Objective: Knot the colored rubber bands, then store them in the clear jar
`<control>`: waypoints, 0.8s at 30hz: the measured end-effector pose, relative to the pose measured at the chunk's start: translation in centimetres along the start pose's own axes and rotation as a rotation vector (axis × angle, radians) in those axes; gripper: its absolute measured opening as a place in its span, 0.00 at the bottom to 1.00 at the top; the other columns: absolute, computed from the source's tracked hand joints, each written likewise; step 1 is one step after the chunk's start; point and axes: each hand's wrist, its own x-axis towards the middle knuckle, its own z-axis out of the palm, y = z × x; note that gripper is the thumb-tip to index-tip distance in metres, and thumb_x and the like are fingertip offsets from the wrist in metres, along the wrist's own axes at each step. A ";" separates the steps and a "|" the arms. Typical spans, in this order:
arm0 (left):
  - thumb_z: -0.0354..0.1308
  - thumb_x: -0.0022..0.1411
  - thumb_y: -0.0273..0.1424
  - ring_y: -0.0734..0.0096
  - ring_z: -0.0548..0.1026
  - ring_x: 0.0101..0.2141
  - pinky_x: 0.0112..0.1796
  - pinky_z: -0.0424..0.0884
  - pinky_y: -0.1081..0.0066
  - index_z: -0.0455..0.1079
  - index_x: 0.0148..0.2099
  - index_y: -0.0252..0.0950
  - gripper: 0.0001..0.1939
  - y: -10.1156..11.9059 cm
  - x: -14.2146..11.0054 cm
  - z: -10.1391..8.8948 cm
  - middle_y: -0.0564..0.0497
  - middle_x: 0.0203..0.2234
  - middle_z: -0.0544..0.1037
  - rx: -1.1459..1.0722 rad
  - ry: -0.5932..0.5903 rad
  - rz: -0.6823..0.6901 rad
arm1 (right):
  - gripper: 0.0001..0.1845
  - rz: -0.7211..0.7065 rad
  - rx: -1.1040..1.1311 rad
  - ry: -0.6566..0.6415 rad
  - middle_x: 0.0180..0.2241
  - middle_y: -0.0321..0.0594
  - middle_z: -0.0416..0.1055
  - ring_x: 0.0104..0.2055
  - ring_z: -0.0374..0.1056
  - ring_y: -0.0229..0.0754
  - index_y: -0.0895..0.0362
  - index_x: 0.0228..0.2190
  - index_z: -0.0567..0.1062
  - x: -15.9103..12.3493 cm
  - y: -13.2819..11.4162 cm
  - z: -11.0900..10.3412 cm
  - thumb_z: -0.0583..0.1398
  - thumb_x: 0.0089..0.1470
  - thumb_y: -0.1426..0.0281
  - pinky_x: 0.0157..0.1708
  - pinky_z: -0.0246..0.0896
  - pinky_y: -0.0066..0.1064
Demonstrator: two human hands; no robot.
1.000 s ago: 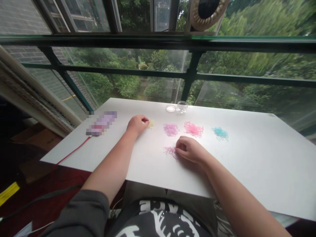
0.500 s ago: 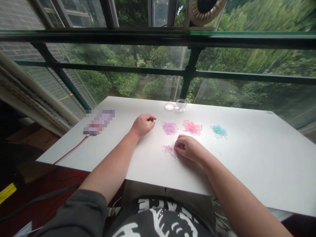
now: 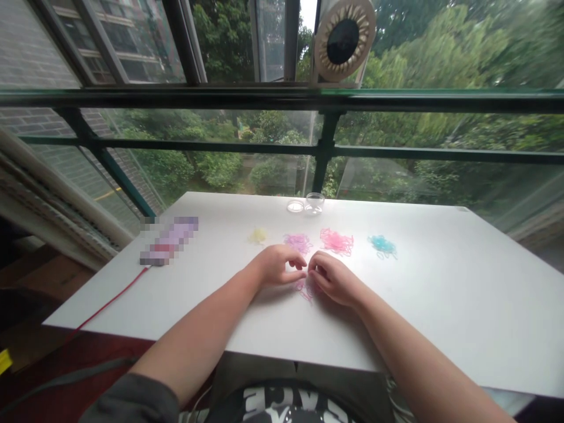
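My left hand [image 3: 278, 267] and my right hand [image 3: 329, 278] meet at a small mixed heap of thin pink and purple rubber bands [image 3: 305, 289] on the white table [image 3: 440, 282]. Both hands have fingers curled in a pinch at that heap; what is between the fingertips is too small to make out. Behind them lie sorted little heaps: yellow bands [image 3: 258, 235], purple bands [image 3: 298, 241], pink bands [image 3: 336, 241] and blue bands [image 3: 381, 244].
A small clear round container [image 3: 314, 203] and its lid [image 3: 295, 206] stand at the table's far edge by the window. A blurred-out flat object [image 3: 169, 239] with a red cable [image 3: 106, 302] lies at the left. The window railing [image 3: 282, 100] runs behind.
My left hand has left the yellow heap and moved right and nearer, joining my right hand at the mixed heap. The camera has tilted up a little.
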 end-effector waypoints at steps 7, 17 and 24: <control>0.56 0.53 0.30 0.74 0.72 0.27 0.32 0.65 0.75 0.74 0.32 0.38 0.06 0.2 0.1 0.7 0.54 0.24 0.77 0.033 -0.015 -0.029 | 0.04 0.033 0.000 0.005 0.25 0.35 0.62 0.27 0.57 0.36 0.56 0.28 0.66 0.0 -0.3 0.1 0.54 0.50 0.76 0.28 0.52 0.28; 0.55 0.51 0.30 0.71 0.72 0.31 0.35 0.66 0.73 0.73 0.30 0.36 0.06 -3.6 -1.2 -3.1 0.51 0.27 0.77 0.164 0.178 -0.305 | 0.04 0.111 -0.046 0.021 0.25 0.35 0.64 0.26 0.58 0.36 0.56 0.27 0.66 0.0 0.4 -0.3 0.53 0.51 0.75 0.27 0.53 0.29; 0.57 0.50 0.34 0.68 0.72 0.32 0.36 0.66 0.73 0.76 0.32 0.38 0.09 -6.6 -2.5 -5.1 0.51 0.30 0.78 0.381 0.262 -0.752 | 0.05 0.095 -0.072 0.006 0.25 0.35 0.63 0.25 0.57 0.35 0.57 0.26 0.68 0.0 0.5 -0.5 0.54 0.49 0.76 0.27 0.52 0.28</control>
